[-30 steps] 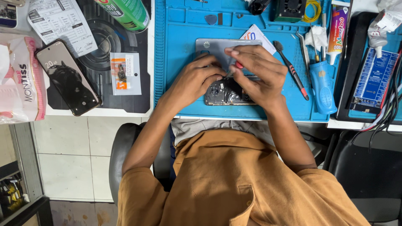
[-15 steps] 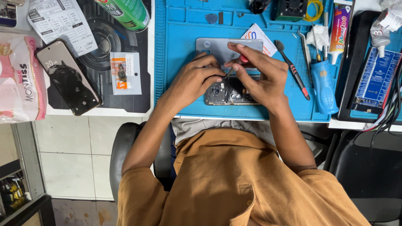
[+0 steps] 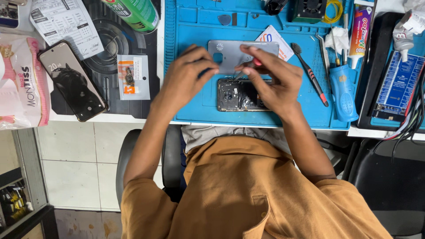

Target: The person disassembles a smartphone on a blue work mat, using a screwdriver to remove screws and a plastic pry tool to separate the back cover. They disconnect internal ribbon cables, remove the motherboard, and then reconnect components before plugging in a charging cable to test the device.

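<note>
Far left we logged a soft pink-and-white tissue pack (image 3: 20, 84), a glossy black smartphone lying screen-up (image 3: 73, 82) and a small clear plastic parts bag (image 3: 133, 76), all on the dark bench beside the ribbed blue silicone work mat (image 3: 190, 106). At mat centre our left hand (image 3: 188, 79) curled with its fingertips pressed to the edge of the flat grey phone back cover (image 3: 230, 55), apparently steadying it just above the opened black phone body (image 3: 239, 95). Our right hand (image 3: 270, 82) pinched a slim red-tipped tool (image 3: 256, 62) over that body; to the right lay a black-and-red screwdriver (image 3: 310, 75) and a chunky blue-handled screwdriver (image 3: 343, 93), seemingly kept within reach.
</note>
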